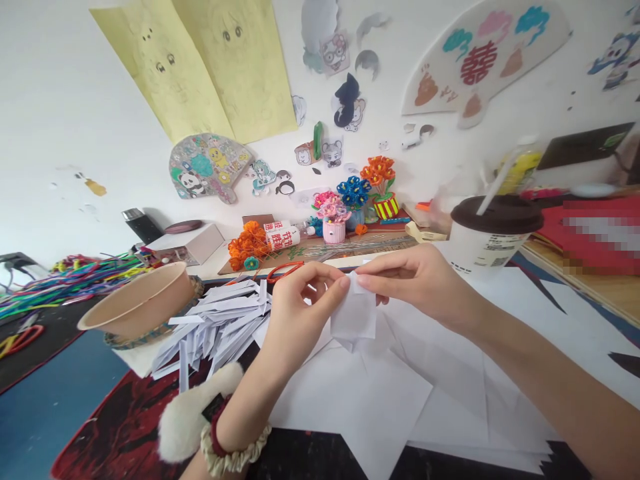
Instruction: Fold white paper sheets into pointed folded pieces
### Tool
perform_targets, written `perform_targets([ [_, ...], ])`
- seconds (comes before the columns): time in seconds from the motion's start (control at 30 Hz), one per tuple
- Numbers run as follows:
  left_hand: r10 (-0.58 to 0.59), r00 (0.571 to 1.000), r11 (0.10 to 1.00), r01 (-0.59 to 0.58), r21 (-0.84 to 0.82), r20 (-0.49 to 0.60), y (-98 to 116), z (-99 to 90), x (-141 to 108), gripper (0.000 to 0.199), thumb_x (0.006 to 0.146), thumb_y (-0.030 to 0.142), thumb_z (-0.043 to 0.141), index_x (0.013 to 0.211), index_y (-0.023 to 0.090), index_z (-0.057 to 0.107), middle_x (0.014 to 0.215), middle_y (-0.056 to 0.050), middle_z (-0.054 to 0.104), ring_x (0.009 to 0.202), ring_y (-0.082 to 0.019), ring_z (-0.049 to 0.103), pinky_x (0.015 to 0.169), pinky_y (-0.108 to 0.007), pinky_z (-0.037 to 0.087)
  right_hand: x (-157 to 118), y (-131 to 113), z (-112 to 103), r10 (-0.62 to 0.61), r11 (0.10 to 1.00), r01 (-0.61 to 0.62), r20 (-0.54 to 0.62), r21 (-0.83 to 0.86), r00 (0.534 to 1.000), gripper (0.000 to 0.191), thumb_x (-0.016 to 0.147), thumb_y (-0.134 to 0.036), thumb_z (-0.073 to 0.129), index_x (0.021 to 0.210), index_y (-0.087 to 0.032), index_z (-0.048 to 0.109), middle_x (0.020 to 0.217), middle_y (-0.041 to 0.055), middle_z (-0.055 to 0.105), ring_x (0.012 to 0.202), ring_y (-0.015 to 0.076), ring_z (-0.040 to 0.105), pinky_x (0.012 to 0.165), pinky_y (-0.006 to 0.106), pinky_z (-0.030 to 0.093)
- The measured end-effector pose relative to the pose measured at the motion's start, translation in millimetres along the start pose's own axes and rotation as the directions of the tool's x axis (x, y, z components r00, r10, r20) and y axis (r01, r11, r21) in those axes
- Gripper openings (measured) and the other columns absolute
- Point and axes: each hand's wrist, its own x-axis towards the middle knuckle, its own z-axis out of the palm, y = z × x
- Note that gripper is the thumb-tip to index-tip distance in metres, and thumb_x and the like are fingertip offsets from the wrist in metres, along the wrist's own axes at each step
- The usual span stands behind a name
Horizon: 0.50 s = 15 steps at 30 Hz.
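Between my two hands is a small folded piece of white paper (pixel 356 317), held up over loose white sheets (pixel 370 400). My left hand (pixel 310 300) pinches its upper left edge between thumb and forefinger. At the upper right edge, my right hand (pixel 415 277) grips it the same way, fingertips close to the left ones. The paper's lower part hangs flat, with a small point below. A pile of narrow folded paper strips (pixel 220 327) lies left of my left hand.
A round tan bowl (pixel 145 300) stands left of the strips. A lidded drink cup (pixel 487 233) with a straw is behind my right arm. Pipe-cleaner flowers (pixel 333 220) and thin wires (pixel 340 250) sit at the back. A fluffy white object (pixel 185 420) lies by my left wrist.
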Motion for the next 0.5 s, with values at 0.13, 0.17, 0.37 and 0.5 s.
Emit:
perform_targets([
  [0.13,-0.027,0.998,0.999,0.026,0.020,0.054,-1.2,-2.2,1.6,0.019,0.082,0.033,0.066,0.076,0.015,0.067,0.069,-0.001,0.060,0.063,-0.011,0.049,0.057,-0.023,0.038,0.1,-1.2,0.0,0.018,1.000,-0.018,-0.010,-0.023,1.000,0.014,0.071,-0.031,0.077,0.082,-0.023,0.080,0.073,0.0027,0.072,0.060,0.0129,0.059,0.052,0.025,0.052],
  [0.17,-0.035,0.996,0.999,0.034,0.013,0.084,-1.7,-2.7,1.9,0.020,0.083,0.034,0.065,0.076,0.015,0.067,0.068,-0.001,0.059,0.063,-0.011,0.049,0.056,-0.023,0.037,0.1,-1.6,0.0,0.022,0.999,-0.022,-0.013,-0.023,1.000,0.013,0.070,-0.030,0.077,0.081,-0.023,0.080,0.071,0.0022,0.072,0.060,0.0128,0.059,0.052,0.024,0.052],
  [0.37,-0.079,0.986,0.989,0.096,-0.110,0.149,-1.7,-2.5,0.9,0.020,0.081,0.032,0.067,0.073,0.014,0.068,0.062,0.001,0.054,0.058,-0.009,0.042,0.052,-0.021,0.031,1.3,-0.2,0.3,0.034,0.999,-0.034,-0.009,-0.003,0.999,0.011,0.068,-0.029,0.080,0.077,-0.022,0.079,0.064,0.0007,0.068,0.055,0.0111,0.057,0.050,0.022,0.051],
  [0.5,-0.114,0.982,0.968,0.143,-0.204,0.149,-0.4,0.0,-0.3,0.017,0.079,0.028,0.069,0.073,0.013,0.067,0.063,0.001,0.056,0.058,-0.008,0.043,0.052,-0.021,0.031,1.7,2.8,1.0,0.045,0.999,-0.046,0.006,0.029,0.999,0.009,0.067,-0.028,0.080,0.074,-0.022,0.078,0.062,0.0002,0.067,0.054,0.0103,0.057,0.049,0.021,0.050],
])
